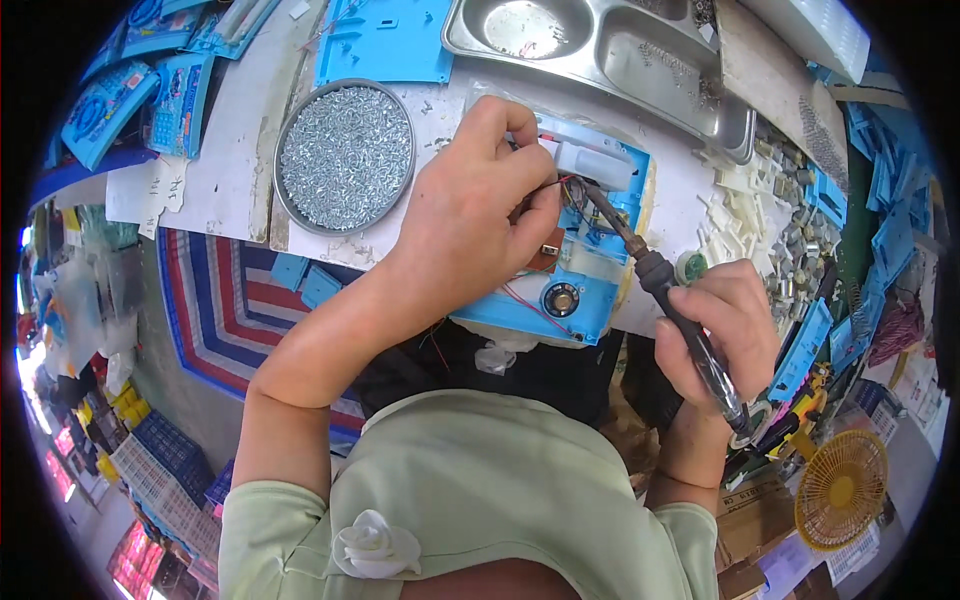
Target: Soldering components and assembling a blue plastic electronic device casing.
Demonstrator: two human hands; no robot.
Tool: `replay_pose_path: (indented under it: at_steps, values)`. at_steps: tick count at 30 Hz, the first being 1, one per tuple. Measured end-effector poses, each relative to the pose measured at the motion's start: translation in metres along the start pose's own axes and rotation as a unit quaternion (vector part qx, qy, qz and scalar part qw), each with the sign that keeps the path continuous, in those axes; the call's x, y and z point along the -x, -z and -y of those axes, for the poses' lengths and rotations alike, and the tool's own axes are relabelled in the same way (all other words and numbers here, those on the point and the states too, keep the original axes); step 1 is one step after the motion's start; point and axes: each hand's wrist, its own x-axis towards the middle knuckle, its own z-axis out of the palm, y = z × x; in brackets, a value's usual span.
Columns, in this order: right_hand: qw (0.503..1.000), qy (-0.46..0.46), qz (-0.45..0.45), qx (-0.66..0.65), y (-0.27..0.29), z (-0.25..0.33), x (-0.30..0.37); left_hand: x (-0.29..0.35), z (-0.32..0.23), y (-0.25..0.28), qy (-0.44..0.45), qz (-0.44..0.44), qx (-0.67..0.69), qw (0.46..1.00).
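A worker in a pale green top bends over a table (220,190), left hand (485,190) arched over the left part of an open blue casing (600,310), right hand (725,335) lower and off the casing's right side; the left is the nearer of the two. The right hand's fingers are wrapped around the dark handle of a soldering iron (688,325), whose long axis slants from the palm up and leftward, away from the body; its tip ends among thin wires (575,195) just right of the left fingertips, though whether it touches them cannot be told. Those left fingers are drawn together and seem to pinch a wire, the exact grip partly hidden; the gap between iron tip and fingertips is the narrow relation on which everything turns. Just beyond the tip lies a white cylindrical part (600,168); below the left hand, nearer the body, sits a round black speaker (561,299); left of that hand stands a round dish (279,160) of small screws (345,160).
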Motion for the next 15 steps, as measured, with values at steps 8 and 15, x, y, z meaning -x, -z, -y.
replay_pose_path:
  at_steps: [8,15]
  values:
    - [1.000,0.009,0.007,0.025,0.0008,0.0019,0.0002,-0.0003,-0.0005,-0.0015,-0.005,0.000,-0.010,1.000]
    - [1.000,0.006,0.004,0.014,0.0042,0.0037,0.0065,-0.0008,0.0022,-0.0035,-0.033,-0.013,-0.018,0.999]
